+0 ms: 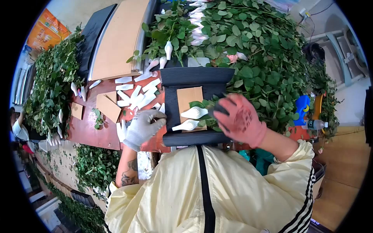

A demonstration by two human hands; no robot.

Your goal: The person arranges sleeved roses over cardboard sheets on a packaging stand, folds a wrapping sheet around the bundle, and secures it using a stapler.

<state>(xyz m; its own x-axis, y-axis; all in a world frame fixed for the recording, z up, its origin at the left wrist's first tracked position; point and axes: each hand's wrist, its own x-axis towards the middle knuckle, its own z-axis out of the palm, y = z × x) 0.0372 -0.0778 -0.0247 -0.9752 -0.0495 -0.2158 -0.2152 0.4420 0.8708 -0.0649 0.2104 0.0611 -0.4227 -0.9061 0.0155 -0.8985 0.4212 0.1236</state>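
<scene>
My left hand (143, 128), in a pale grey glove, is at the left edge of a black ribbed sheet (198, 77). Its fingers are curled toward the thumb; anything between them is too small to make out. On the sheet lies a cardboard piece (189, 95). Across it rest two rose heads in white foam nets, an upper one (194, 113) and a lower one (186, 125), with leaves to the right. My right hand (241, 119), in a pink glove with dark fingertips, hovers at their stem side. Motion smears its fingers and hides whether they grip a stem.
Loose white foam nets (142, 97) and cardboard pieces (108, 106) lie on the red table (89, 132) at left. Leafy rose stems (256, 42) are heaped behind and to the right. A blue tape dispenser (301, 110) and a plastic bottle (314, 124) stand at right.
</scene>
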